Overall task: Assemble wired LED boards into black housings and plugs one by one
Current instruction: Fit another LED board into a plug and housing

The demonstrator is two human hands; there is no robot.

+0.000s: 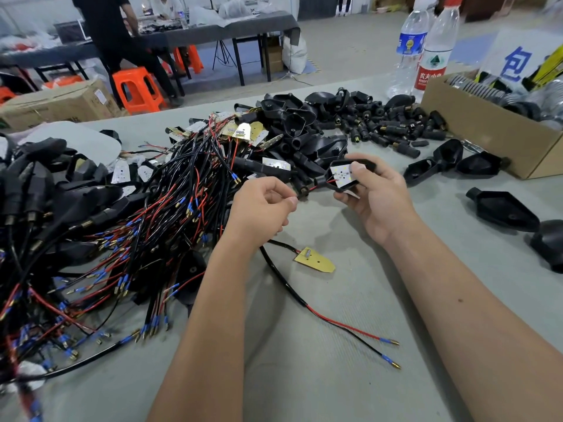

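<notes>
our right hand [376,196] grips a black housing [345,175] with its led board [342,175] seated; our left hand [262,208] pinches, it seems, the plug end. heaps of wired boards [182,208] and empty housings [298,117] on the desk [335,376] remain.

My two bare forearms and hands

No sleeves, gloves, rings or watch on me: my left hand [262,205] and right hand [376,193] are uncovered, nails short, a small dark mole on my right forearm [460,300].

Head view — forward, downward, near table [350,345]
</notes>
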